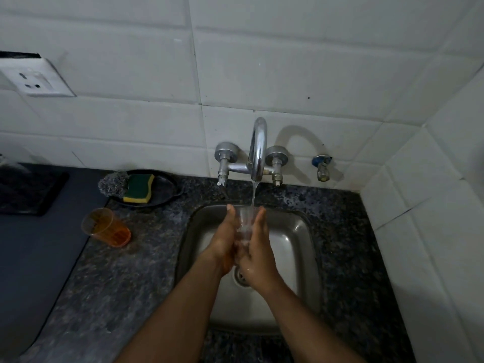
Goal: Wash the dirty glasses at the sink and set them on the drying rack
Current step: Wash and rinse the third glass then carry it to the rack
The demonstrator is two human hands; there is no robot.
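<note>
A clear glass (245, 224) stands upright over the steel sink (301, 231), clasped between both palms. My left hand (222, 242) presses its left side and my right hand (258, 250) its right side. Water runs from the chrome tap (258, 153) straight into the glass's open mouth. An orange glass (106, 227) lies on its side on the speckled granite counter, left of the sink, apart from both hands.
A black dish (163, 191) behind the orange glass holds a green-and-yellow sponge (138, 188) and a steel scrubber (113, 183). A dark mat (28, 192) lies at the far left. White tiled walls close in behind and on the right. A small valve (322, 167) sticks out right of the tap.
</note>
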